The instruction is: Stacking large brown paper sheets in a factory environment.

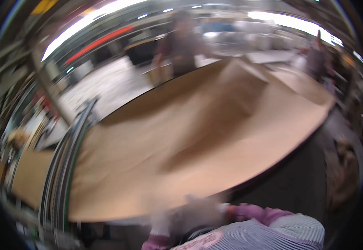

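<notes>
A wide sheet of brown paper or cloth point(139, 150) is spread over a long table. Its far right part lifts into a raised, blurred fold point(239, 87). At the near edge are both of my hands, in pale gloves. My left hand point(159, 216) is over or against the sheet's near edge, its fingers smeared by motion. Close to its right, my right hand point(202, 211) is at the same edge, also blurred. Whether either one grips the sheet does not show.
Across the table stands a person point(181, 46), and another person point(317, 58) is at the far right end. A metal rail frame point(62, 171) crosses the left end, with a brown panel point(31, 173) beyond it. The table's dark edge point(273, 166) curves along the near right.
</notes>
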A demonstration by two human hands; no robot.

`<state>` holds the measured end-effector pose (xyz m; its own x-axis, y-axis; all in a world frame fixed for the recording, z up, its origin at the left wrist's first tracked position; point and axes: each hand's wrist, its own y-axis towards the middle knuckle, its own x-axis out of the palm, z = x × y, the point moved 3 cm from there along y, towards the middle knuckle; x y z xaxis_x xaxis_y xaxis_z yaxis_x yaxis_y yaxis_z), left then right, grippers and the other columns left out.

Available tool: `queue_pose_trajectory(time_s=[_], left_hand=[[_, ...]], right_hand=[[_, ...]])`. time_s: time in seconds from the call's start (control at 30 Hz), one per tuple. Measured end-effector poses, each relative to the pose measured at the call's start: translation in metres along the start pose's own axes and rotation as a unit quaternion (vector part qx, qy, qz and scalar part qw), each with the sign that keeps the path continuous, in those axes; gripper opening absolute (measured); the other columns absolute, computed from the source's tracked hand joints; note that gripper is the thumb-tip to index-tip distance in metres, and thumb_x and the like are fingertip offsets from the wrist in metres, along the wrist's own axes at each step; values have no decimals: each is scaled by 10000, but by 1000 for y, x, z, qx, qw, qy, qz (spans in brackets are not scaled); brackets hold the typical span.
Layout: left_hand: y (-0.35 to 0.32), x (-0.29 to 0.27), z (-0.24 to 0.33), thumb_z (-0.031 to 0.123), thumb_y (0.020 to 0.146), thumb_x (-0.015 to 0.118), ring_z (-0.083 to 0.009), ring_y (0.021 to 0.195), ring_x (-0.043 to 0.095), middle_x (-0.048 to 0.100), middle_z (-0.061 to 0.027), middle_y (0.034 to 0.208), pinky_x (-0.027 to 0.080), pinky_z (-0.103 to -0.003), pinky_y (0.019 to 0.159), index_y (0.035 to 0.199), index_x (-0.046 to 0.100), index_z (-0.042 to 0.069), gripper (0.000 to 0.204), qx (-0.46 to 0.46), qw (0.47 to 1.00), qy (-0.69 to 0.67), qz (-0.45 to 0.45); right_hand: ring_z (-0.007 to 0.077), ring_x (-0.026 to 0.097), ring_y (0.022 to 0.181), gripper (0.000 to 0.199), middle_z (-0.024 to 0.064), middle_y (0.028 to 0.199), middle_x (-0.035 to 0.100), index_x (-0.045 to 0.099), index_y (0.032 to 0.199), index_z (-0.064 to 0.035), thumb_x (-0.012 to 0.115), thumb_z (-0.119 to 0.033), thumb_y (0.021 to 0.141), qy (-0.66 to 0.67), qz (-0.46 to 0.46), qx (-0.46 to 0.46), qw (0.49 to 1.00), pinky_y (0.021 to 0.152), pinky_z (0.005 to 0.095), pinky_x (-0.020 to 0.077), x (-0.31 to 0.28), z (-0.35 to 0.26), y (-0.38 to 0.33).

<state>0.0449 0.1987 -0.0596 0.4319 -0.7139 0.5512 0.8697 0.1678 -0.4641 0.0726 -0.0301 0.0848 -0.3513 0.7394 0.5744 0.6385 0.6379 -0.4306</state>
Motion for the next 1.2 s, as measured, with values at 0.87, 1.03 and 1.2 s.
queue_pose_trajectory(time_s=[0.87,1.03,1.2], left_hand=[[-4,-116,145,203,824,578,-221,567,552,608,-110,825,447,-366,484,988,574,27,241,209,925,136,288],[43,-178,138,200,845,586,-271,889,612,627,-139,1013,524,-350,786,1131,548,-31,370,120,876,361,297],[43,-17,153,238,832,593,-258,922,611,621,-131,1046,523,-354,773,1141,538,-2,394,137,970,84,181]], right_hand=[[99,492,451,371,-1,585,534,587,765,-97,510,-428,914,-25,99,-109,989,393,227,380,-113,-90,-58],[120,511,464,317,17,607,569,599,812,-77,511,-364,914,-143,246,-249,926,420,248,408,-159,-147,-128],[296,582,556,339,226,672,558,566,737,7,478,-299,854,-522,529,-418,523,512,414,416,-330,-239,-240]])
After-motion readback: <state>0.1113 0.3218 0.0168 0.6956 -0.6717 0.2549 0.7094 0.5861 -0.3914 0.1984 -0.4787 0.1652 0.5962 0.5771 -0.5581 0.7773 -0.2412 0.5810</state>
